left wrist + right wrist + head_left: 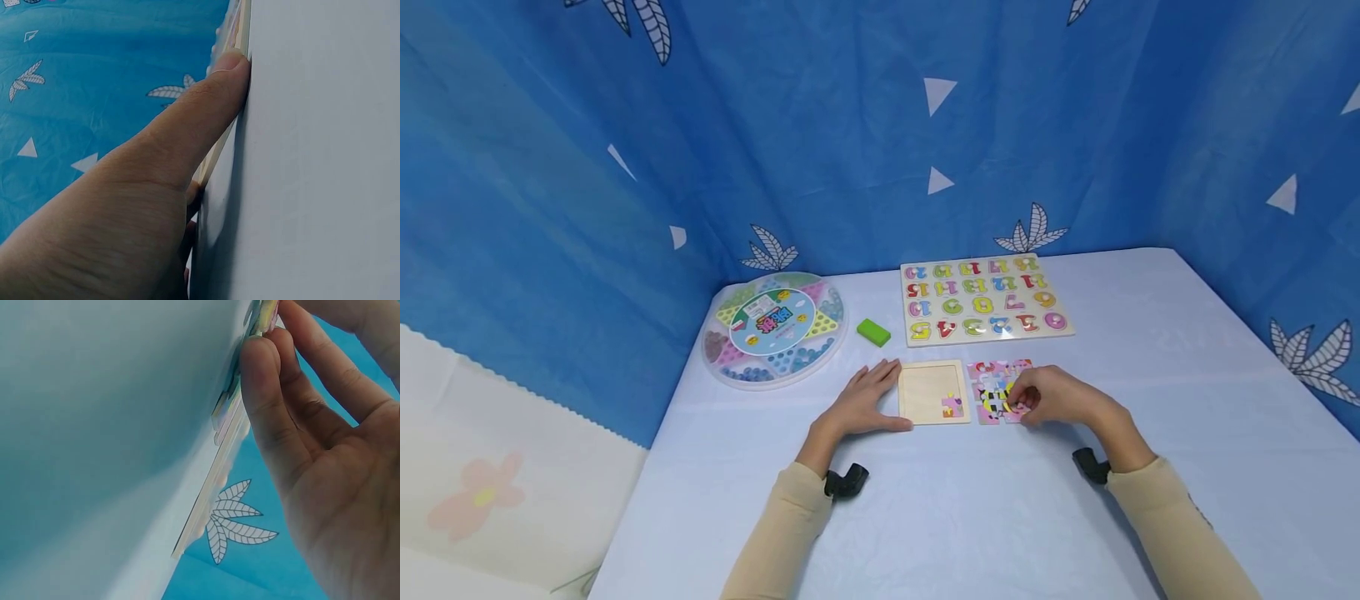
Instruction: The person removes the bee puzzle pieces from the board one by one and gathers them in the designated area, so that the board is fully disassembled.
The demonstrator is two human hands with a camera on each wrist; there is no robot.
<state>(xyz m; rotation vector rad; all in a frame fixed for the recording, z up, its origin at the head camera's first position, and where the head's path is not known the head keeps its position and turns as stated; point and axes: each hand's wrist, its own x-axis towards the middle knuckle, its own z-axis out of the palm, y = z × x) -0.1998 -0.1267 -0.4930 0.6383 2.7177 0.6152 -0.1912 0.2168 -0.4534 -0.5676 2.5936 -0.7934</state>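
Note:
My left hand (867, 403) lies spread along the left side of a shallow square wooden puzzle tray (925, 387), fingers at its upper left and thumb near its lower left corner. One pink jigsaw piece (952, 406) sits in the tray's lower right corner. Right of the tray, several colourful jigsaw pieces (986, 385) lie grouped in a square on the table. Over the right part of that group, my right hand (1060, 396) pinches a jigsaw piece (269, 315) between thumb and fingers. Its fingers partly hide the pieces beneath.
Behind the tray lies a wooden number board (985, 300) with coloured numerals. A round, clear-lidded game box (775, 321) stands at the back left, and a green block (873, 332) lies between the two. Blue curtain (865, 150) hangs behind the white table (955, 517).

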